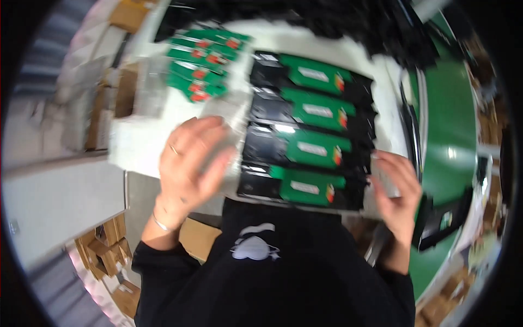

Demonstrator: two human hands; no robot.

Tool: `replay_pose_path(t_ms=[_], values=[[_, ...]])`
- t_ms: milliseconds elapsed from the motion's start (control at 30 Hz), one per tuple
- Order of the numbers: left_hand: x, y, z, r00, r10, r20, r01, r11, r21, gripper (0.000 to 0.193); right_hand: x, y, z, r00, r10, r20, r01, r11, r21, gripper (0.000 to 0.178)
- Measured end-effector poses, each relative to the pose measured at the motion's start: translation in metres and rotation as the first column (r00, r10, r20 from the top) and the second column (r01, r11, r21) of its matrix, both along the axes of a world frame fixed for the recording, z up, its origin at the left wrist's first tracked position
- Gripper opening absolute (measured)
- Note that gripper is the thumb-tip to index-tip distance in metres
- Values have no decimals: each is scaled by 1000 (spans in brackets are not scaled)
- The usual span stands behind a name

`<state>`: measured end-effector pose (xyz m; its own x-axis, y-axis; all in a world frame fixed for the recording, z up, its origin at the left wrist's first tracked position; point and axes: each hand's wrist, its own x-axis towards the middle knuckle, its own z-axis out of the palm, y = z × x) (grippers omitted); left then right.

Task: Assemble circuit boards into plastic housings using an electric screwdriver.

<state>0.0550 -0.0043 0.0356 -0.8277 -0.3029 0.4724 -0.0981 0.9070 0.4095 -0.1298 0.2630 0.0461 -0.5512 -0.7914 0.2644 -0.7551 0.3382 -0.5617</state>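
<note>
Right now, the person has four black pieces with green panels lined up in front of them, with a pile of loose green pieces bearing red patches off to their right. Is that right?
Not quite: the head view shows the loose green pieces to the left of the four black pieces with green panels, not the right.

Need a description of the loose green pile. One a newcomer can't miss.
Start at the white table, then find the column of four black-and-green units. Left of that column's top, beyond the person's left hand, is the loose green pile. Unlike the neatly lined-up units, its green, red-marked pieces overlap in a jumble.
</note>
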Motion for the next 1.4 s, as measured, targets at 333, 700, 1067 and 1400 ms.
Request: replay_pose_path(t_ms=[333,700,1067,1400], values=[[1,-219,-23,897,173,407,-157,985,-73,26,-90,51,-40,836,-507,-210,545,811,212,58],[-119,-197,13,912,-389,131,345,899,270,29,-100,59,-46,785,-610,-108,612,736,291,56],[-126,-183,40,922,-351,-164,357,608,709,27,-92,68,14,879,-475,42,476,872,-111,37],[-130,-163,58,924,-173,-341,368,159,916,25,-92,45,37,852,-8,524,404,645,-648,46]])
